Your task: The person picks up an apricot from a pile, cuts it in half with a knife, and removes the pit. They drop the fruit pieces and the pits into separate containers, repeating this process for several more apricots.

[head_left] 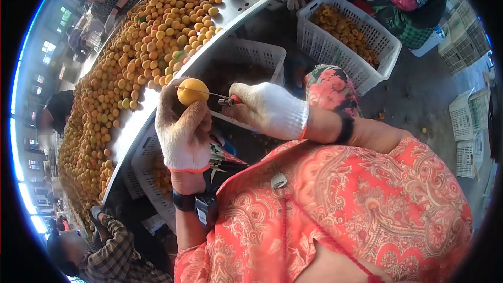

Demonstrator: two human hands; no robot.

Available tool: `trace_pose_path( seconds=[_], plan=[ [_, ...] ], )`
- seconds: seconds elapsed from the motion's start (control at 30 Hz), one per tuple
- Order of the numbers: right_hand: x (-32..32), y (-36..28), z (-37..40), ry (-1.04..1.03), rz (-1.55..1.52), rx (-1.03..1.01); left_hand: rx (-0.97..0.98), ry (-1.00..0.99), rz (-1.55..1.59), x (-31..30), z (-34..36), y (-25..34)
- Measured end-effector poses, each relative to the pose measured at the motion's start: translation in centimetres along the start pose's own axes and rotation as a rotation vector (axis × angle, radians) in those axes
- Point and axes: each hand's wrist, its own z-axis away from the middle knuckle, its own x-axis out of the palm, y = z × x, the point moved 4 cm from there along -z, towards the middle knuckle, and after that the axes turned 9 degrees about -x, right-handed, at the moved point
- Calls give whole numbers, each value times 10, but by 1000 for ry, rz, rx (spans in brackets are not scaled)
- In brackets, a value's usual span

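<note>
My left hand [182, 128], in a soiled white work glove, is closed around a yellow-orange apricot [193, 93] and holds it up before my chest. In my gloved right hand [270, 110] is a small knife [227, 100] with a metal collar and a bit of red handle showing; the fist hides most of the handle. Its thin blade points left and lies across the front of the apricot. Below the two hands sits a white plastic crate [262, 52] with a dark inside, partly covered by my gloves.
A long metal table [238, 13] carries a big heap of apricots [152, 36]. To the right stands a white crate [385, 71] of cut orange fruit. Another crate [149, 160] is below the table edge. Co-workers [112, 246] sit around; stacked crates [463, 126] stand far right.
</note>
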Motion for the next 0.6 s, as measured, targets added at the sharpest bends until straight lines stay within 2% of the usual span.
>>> trace_pose_path(
  seconds=[0.23, 0.43, 0.53, 0.6],
  plan=[
    [-2, -5, 6, 87, 125, 5, 20, -56, 30, 6, -2, -10],
    [-3, -2, 6, 69, 92, 55, 69, -116, -18, 19, -4, -8],
    [1, 1, 5, 81, 129, 82, 21, -108, 46, 20, -8, -15],
    [4, 4, 5, 74, 137, 96, -196, -151, 380, 13, -12, -34]
  ],
)
